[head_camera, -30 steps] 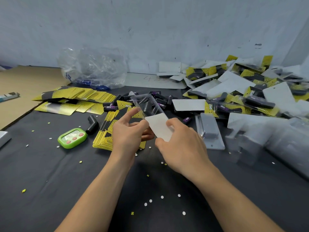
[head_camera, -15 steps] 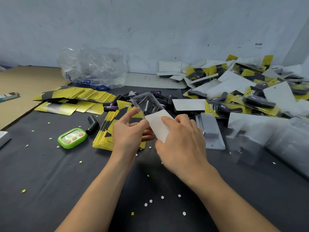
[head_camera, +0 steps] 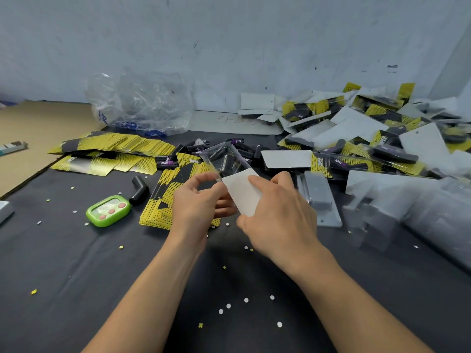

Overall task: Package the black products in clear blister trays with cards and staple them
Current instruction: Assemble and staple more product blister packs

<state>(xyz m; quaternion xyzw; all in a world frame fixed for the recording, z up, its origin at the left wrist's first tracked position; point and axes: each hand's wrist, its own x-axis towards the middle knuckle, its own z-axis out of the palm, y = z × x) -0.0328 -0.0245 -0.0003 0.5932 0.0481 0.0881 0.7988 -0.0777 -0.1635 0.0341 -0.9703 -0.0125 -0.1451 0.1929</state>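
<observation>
My left hand [head_camera: 197,205] holds a clear blister tray [head_camera: 224,159] with a black product inside, raised above the dark table. My right hand [head_camera: 277,215] pinches a card [head_camera: 242,192], its white back towards me, with its upper part slid into the tray's near end. Under my hands lies a small stack of yellow-and-black cards [head_camera: 163,200]. Loose black products [head_camera: 244,146] lie in a heap behind the tray. One more black product [head_camera: 139,191] lies by the green timer.
A green timer [head_camera: 108,210] sits left of the card stack. Fanned yellow cards [head_camera: 109,149] and a crumpled plastic bag [head_camera: 140,105] are at the back left. Finished packs [head_camera: 369,138] pile up at the right, with empty clear trays [head_camera: 407,210] in front of them.
My right hand has pushed the white card farther up into the tray, and the tray has tilted slightly. My left hand keeps its hold in the same place.
</observation>
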